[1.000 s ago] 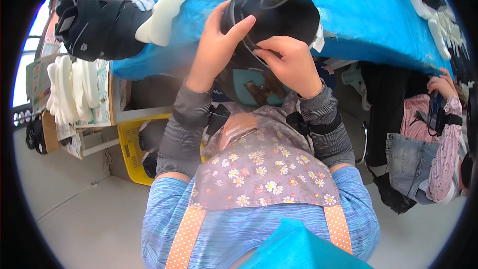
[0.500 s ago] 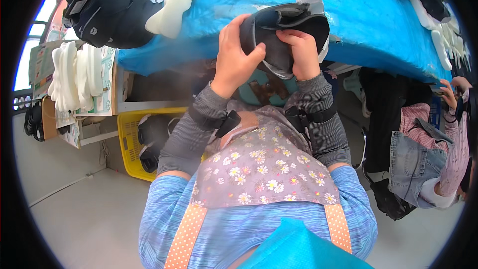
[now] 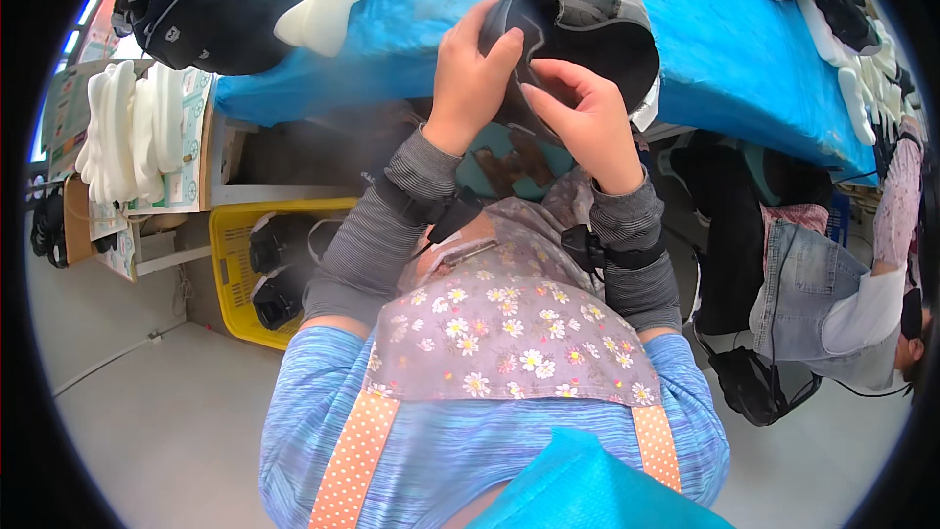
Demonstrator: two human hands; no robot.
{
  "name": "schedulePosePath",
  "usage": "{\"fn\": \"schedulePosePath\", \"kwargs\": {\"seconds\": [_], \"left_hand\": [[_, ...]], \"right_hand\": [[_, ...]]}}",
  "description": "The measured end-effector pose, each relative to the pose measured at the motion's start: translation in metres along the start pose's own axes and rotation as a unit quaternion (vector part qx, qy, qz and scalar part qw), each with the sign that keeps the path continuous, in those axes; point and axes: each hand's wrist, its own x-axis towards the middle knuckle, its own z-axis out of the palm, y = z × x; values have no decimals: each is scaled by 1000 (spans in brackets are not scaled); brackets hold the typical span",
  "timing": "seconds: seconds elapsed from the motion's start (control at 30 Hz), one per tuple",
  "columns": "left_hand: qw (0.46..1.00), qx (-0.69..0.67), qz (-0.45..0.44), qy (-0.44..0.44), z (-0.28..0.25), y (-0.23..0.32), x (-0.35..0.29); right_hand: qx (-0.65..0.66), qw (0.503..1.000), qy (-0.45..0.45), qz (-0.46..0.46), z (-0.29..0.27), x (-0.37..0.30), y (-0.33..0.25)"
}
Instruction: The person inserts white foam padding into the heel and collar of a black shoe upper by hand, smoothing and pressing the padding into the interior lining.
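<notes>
A black shoe upper (image 3: 615,57) is held up at the near edge of the blue-covered table, its dark inside opened toward me and a pale grey tab at its far rim. My left hand (image 3: 470,79) grips the upper's left side, thumb at the near edge and fingers wrapped behind. At the near, lower edge my right hand (image 3: 590,125) is closed in a pinch, thumb and forefinger together on the material. Part of the upper below the fingers is hidden.
Black shoe uppers (image 3: 215,15) and a wavy white foam piece (image 3: 338,0) lie on the blue table cover (image 3: 744,69). White foam pieces (image 3: 137,133) hang at left above a yellow basket (image 3: 227,284) holding black uppers. A co-worker (image 3: 822,275) sits at right.
The upper has been turned and spread, so more of its inside shows. My right hand has shifted down from its side to the near edge. The co-worker's arm has moved.
</notes>
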Motion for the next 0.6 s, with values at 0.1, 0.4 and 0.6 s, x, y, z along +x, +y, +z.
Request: {"fn": "schedulePosePath", "kwargs": {"seconds": [0.1,0.4,0.6], "left_hand": [[999,35,-2,9,1,-2,-3],[999,31,9,0,0,2,-2],[999,40,3,12,3,-1,-2]], "right_hand": [[1,998,33,56,1,2,1],[-72,986,83,-123,14,-6,5],[-112,975,73,-178,13,-3,3]]}}
